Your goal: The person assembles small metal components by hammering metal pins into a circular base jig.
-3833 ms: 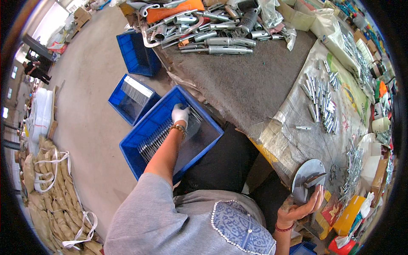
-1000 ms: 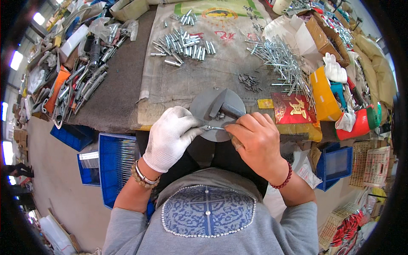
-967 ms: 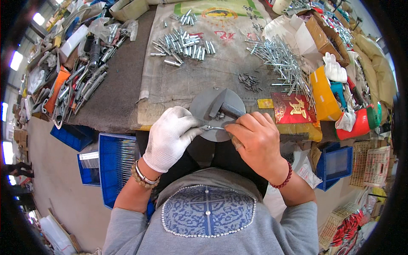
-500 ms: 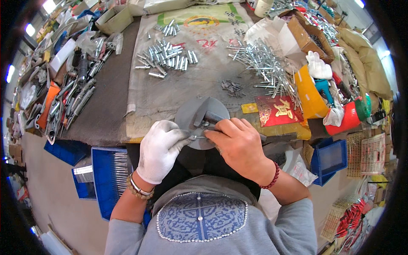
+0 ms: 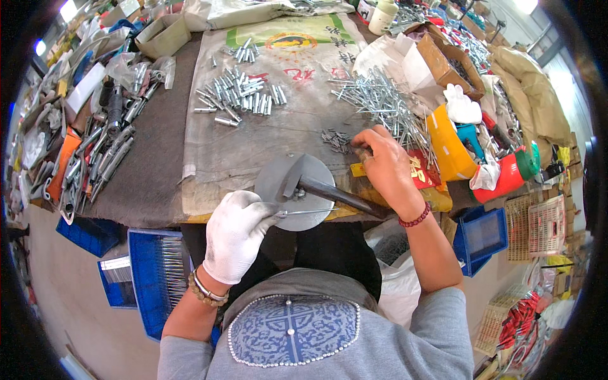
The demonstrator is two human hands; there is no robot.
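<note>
My left hand (image 5: 234, 235), in a white glove, is closed around one end of a thin silver metal rod (image 5: 310, 211). The rod lies level over the near part of a round grey metal disc (image 5: 320, 170). A hammer (image 5: 339, 194) rests on that disc, its dark handle pointing right, with a few small dark bits beside its head. My bare right hand (image 5: 389, 166) is over the cloth, just right of a small pile of short dark pins (image 5: 335, 140). Its fingertips are drawn together; whatever they pinch is hidden.
Short silver tubes (image 5: 237, 92) lie loose at the far left of the sacking, and a heap of long silver rods (image 5: 380, 101) at the far right. Tools (image 5: 114, 133) crowd the left side. A yellow container (image 5: 451, 142) and a red bottle (image 5: 503, 177) stand right. Blue bins (image 5: 142, 278) sit below.
My right hand has left the disc and moved right and away from me to the dark pins, uncovering the hammer handle. My left hand still holds the rod, now more exposed.
</note>
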